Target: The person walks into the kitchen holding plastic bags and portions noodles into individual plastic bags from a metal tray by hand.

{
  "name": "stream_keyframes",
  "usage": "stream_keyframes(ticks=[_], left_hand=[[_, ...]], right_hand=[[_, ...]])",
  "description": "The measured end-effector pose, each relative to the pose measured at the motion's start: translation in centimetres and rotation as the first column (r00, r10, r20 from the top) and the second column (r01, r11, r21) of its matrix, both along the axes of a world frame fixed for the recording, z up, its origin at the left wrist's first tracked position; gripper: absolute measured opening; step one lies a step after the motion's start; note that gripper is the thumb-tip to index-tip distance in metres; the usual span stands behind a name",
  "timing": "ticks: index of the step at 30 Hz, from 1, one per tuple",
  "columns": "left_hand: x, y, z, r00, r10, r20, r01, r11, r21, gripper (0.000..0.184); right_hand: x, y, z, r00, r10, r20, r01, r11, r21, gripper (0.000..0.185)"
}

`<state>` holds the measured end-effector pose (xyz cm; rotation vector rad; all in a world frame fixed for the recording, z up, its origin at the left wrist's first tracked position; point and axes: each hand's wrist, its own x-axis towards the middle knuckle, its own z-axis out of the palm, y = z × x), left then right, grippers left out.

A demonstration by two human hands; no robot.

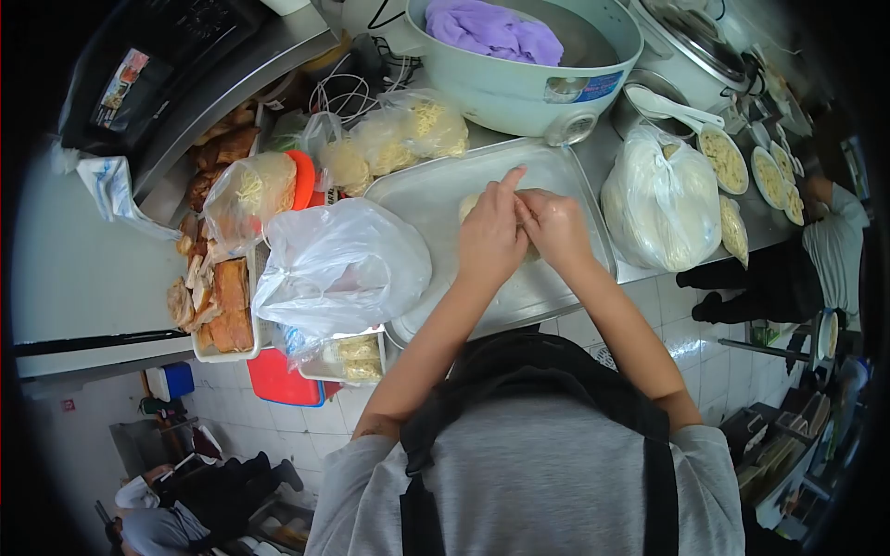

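My left hand (495, 232) and my right hand (554, 224) meet over a metal tray (431, 218). On the left hand the index finger points forward while the other fingers are closed against the right hand. The right hand's fingers are curled into a pinch. Beneath them lies a pale, rounded thing (467, 206), mostly covered by the hands; its kind cannot be made out. Whatever the fingertips grip is hidden. A large white plastic bag (343, 264) overlaps the tray's left side, and a knotted bag with pale contents (663, 208) stands to its right.
Behind the tray are bags of noodles (436, 128) and a big pale green pot (519, 97) with a purple cloth (491, 32). Roasted meat (230, 301) fills a tray at left. Bowls of food (723, 159) stand at right. Other people (825, 255) are nearby.
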<state>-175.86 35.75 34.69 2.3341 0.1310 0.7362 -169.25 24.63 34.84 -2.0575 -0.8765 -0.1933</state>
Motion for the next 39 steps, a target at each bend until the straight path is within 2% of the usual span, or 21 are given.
stream_keyframes(ticks=[1, 4, 7, 10, 13, 16, 17, 18, 19, 21, 22, 23, 25, 27, 28, 31, 34, 37, 39], left_hand=[[0.1, 0.1, 0.0, 1.0, -0.02, -0.016, 0.019, 1.0, -0.021, 0.059], [-0.2, 0.4, -0.1, 0.996, 0.074, -0.051, -0.077, 0.995, -0.065, 0.054], [-1.3, 2.0, -0.7, 0.999, 0.039, -0.026, -0.041, 0.993, -0.114, 0.048], [-3.8, 4.6, -0.7, 0.988, 0.138, -0.063, -0.143, 0.986, -0.089, 0.033], [-4.4, 5.6, -1.9, 0.985, 0.14, -0.103, -0.142, 0.99, -0.016, 0.021], [-4.6, 6.3, -4.4, 0.975, 0.042, -0.22, -0.09, 0.972, -0.215, 0.016], [-4.6, 6.6, -5.8, 0.973, -0.061, -0.225, -0.061, 0.865, -0.498, 0.016], [-4.5, 6.8, -7.1, 0.967, -0.157, -0.203, -0.045, 0.676, -0.736, 0.016], [-4.6, 7.1, -8.4, 0.959, -0.238, -0.152, -0.038, 0.425, -0.905, 0.016], [-5.0, 7.1, -10.0, 0.972, -0.227, 0.065, 0.061, -0.026, -0.998, 0.011], [-5.3, 7.0, -10.5, 0.968, -0.185, 0.167, 0.118, -0.252, -0.96, 0.01], [-5.5, 6.9, -10.6, 0.983, -0.142, 0.114, 0.067, -0.3, -0.952, 0.011], [-5.7, 6.6, -10.8, 0.998, -0.065, 0.0, -0.026, -0.399, -0.916, 0.017], [-6.1, 7.4, -11.9, 0.996, -0.069, -0.056, -0.066, -0.158, -0.985, 0.028], [-6.2, 7.7, -12.4, 0.995, -0.064, -0.083, -0.086, -0.033, -0.996, 0.033], [-4.4, 5.8, -10.3, 0.891, 0.271, -0.365, -0.429, 0.237, -0.872, 0.051], [-3.8, 5.1, -7.9, 0.949, 0.021, -0.313, -0.302, 0.329, -0.895, 0.075], [-3.1, 5.1, -8.3, 0.985, -0.03, -0.172, -0.154, 0.323, -0.934, 0.081], [-2.7, 4.7, -8.1, 0.997, 0.046, -0.055, -0.07, 0.439, -0.896, 0.083]], right_hand=[[-0.1, 0.2, 0.2, 1.0, -0.006, 0.008, 0.006, 1.0, -0.006, 0.015], [0.7, 0.5, -1.7, 0.982, -0.102, 0.161, 0.093, 0.994, 0.064, 0.018], [1.8, -1.3, -4.9, 0.981, -0.191, 0.042, 0.189, 0.981, 0.04, 0.021], [3.0, -4.7, -6.7, 0.938, -0.273, -0.212, 0.263, 0.962, -0.074, 0.019], [3.9, -4.0, -6.5, 0.956, -0.245, -0.161, 0.233, 0.968, -0.093, 0.016], [3.6, -3.7, -8.3, 0.941, -0.282, -0.184, 0.262, 0.957, -0.126, 0.016], [3.0, -3.6, -8.8, 0.94, -0.291, -0.178, 0.27, 0.954, -0.134, 0.017], [2.3, -3.4, -9.4, 0.938, -0.298, -0.175, 0.275, 0.951, -0.144, 0.018], [1.6, -3.2, -9.9, 0.937, -0.304, -0.172, 0.28, 0.948, -0.151, 0.018], [-0.1, -3.1, -11.5, 0.93, -0.298, -0.216, 0.263, 0.949, -0.177, 0.021], [-0.5, -3.1, -12.3, 0.926, -0.295, -0.237, 0.254, 0.949, -0.188, 0.022], [-0.5, -3.2, -12.8, 0.873, -0.243, -0.422, 0.198, 0.969, -0.148, 0.025], [0.0, -3.8, -13.6, 0.674, -0.104, -0.732, 0.112, 0.993, -0.038, 0.033], [1.2, -3.9, -12.7, 0.385, 0.291, -0.876, 0.094, 0.932, 0.351, 0.042], [1.9, -4.1, -12.2, 0.222, 0.488, -0.844, 0.134, 0.842, 0.522, 0.047], [5.0, -4.3, -9.2, -0.189, 0.693, -0.696, -0.009, 0.708, 0.707, 0.064], [9.0, -0.7, -11.2, -0.229, 0.38, -0.896, -0.14, 0.899, 0.416, 0.074], [6.7, 6.5, -6.4, -0.006, 0.318, -0.948, -0.317, 0.899, 0.304, 0.083], [7.3, 8.9, -7.9, 0.119, 0.253, -0.96, -0.389, 0.901, 0.19, 0.08]])
